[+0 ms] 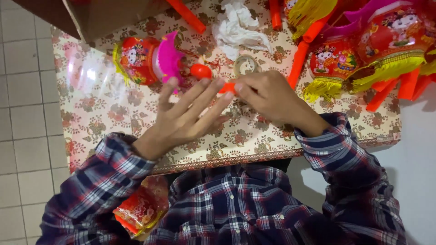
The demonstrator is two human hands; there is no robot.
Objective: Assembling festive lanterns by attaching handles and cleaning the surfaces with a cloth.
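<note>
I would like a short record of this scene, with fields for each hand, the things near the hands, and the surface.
left hand: open, fingers spread, above the table, holding nothing
right hand: pinching a small orange piece
near the hands: red lantern with pink fan-shaped part, tape roll, crumpled white paper
further right: more lanterns with yellow fringe, orange sticks
surface: table under floral cloth
</note>
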